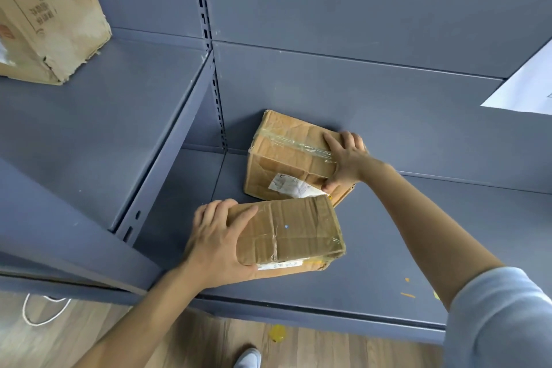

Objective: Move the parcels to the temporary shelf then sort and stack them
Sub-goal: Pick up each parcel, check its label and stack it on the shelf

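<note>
Here we have both parcels on the lower grey shelf (388, 248); our left hand (215, 245) wraps the left end of the near parcel (289, 233), thumb under the near edge and fingers curled over its top, while our right hand (343, 161) clamps the right end of the far parcel (286, 158), fingers spread across the taped top and thumb down the near face; the far parcel sits tilted against the shelf's back wall, its label (289, 187) facing us, and the near parcel lies just beside it, their corners almost touching, though we cannot tell whether they meet; we judge this two-handed hold lets us square one box against the other before stacking, since each grip is at an outer end and leaves the facing sides free; a larger worn carton (50, 15) stands on the higher shelf to the far left, well apart; a white sheet (525, 86) hangs at the far right; the sorting seems only begun, nothing being stacked yet.
</note>
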Motion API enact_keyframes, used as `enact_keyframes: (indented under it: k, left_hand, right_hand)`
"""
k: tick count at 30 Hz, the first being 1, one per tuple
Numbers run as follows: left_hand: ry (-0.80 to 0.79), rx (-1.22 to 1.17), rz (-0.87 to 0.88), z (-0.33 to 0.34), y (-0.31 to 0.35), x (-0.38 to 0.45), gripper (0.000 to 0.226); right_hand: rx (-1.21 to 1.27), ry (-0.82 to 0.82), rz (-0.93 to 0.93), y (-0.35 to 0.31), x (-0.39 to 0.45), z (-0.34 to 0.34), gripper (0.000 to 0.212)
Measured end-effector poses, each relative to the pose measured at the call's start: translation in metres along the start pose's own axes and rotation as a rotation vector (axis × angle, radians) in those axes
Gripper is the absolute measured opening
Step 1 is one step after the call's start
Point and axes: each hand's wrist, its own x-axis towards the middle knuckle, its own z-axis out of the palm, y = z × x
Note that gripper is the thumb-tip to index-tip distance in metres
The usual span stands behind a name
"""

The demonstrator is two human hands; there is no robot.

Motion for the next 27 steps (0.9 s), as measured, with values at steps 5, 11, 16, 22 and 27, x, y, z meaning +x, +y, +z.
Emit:
enact_keyframes:
  k: [5,11,16,22,27]
  left_hand:
    - [-0.006,-0.039,-0.097,0.001,-0.001,0.001,0.096]
    - [-0.178,-0.156,-0.215,-0.009,0.004,0.010,0.109]
    - [-0.250,-0.535,-0.380,-0.022,0.018,0.022,0.115]
    - [-0.314,-0.982,-0.501,-0.023,0.036,0.019,0.109]
    - [-0.339,-1.230,-0.578,-0.027,0.048,0.001,0.077]
  right_hand:
    - [0.208,0.048,0.103,0.032,-0.030,0.012,0.128]
    - [0.472,0.093,0.336,0.075,-0.093,0.030,0.128]
    - [1.038,0.229,0.505,0.119,-0.161,0.068,0.140]
    - [1.506,0.374,0.574,0.129,-0.259,0.121,0.102]
    - [1.705,0.409,0.601,0.104,-0.312,0.161,0.061]
